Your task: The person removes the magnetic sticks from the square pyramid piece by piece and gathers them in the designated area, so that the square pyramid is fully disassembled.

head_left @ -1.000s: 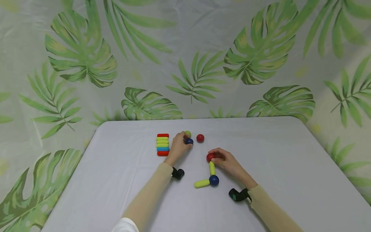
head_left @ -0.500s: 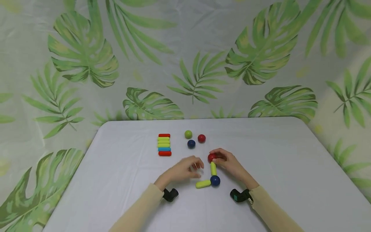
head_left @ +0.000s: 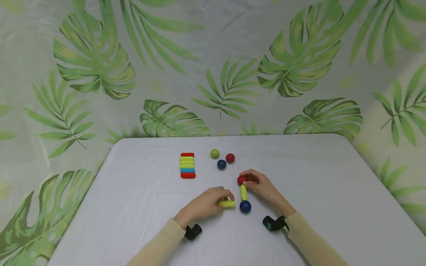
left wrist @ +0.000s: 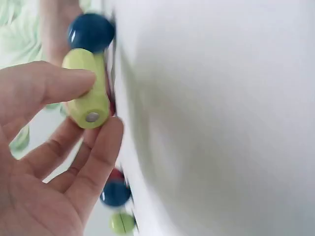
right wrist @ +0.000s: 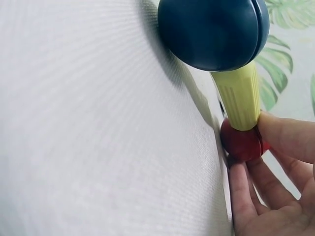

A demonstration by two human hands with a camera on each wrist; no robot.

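Between thumb and fingers, my left hand (head_left: 208, 202) pinches a yellow-green magnetic rod (head_left: 228, 204); the left wrist view shows a round metal disc in the end of this rod (left wrist: 88, 105). In the head view a gap parts the rod from a dark blue ball (head_left: 245, 206). That ball is joined to a second yellow-green rod (head_left: 244, 193), whose far end meets a red ball (head_left: 242, 180). My right hand (head_left: 261, 184) holds the red ball with thumb and fingers, as the right wrist view also shows the red ball (right wrist: 241, 140) in its grasp.
Beyond the hands lie three loose balls: green (head_left: 215, 153), blue (head_left: 221, 164) and red (head_left: 230, 158). To their left, several short rods (head_left: 187, 166) in red, yellow-green and blue form a stacked row. A white cloth covers the table (head_left: 139, 177).
My left hand let go of the loose blue ball, came back towards me, and took the yellow-green rod off the joined blue ball. My right hand stays on the red ball.
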